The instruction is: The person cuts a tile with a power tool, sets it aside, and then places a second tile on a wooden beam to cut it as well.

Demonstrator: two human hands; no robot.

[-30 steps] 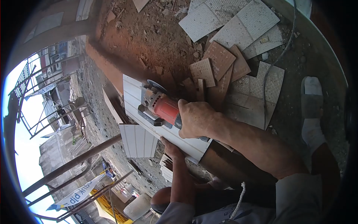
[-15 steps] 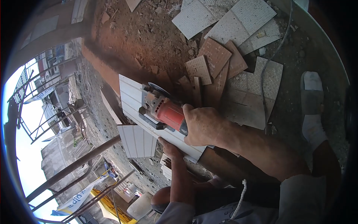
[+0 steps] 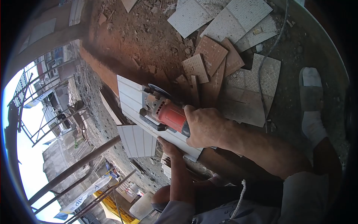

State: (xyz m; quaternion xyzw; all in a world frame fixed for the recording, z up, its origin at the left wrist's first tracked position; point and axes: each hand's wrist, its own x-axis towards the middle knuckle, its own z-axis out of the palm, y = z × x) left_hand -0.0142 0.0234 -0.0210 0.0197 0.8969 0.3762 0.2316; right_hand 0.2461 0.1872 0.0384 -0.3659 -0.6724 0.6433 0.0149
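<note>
My right hand [image 3: 205,127] is wrapped around the rear body of a red angle grinder [image 3: 172,116]. Its disc [image 3: 159,90] sits at the far long edge of a white striped tile [image 3: 130,98], and the grinder body lies over the tile's face. Whether the disc is cutting into the tile is hard to tell. At the near edge of the same tile, my left hand [image 3: 169,147] grips it, with part of the fingers hidden underneath. A second striped tile [image 3: 137,141] lies just left of that hand.
Broken brown tiles [image 3: 210,56] and pale textured tiles [image 3: 246,18] litter the dirt beyond the grinder. A cable [image 3: 263,82] crosses them. My sandalled foot [image 3: 312,89] is at the right. Metal poles [image 3: 74,168] and a banner [image 3: 84,194] stand at the left.
The grinder has shifted slightly to the right along the tile in my right hand. My left hand keeps its place on the tile edge. The view has moved a little.
</note>
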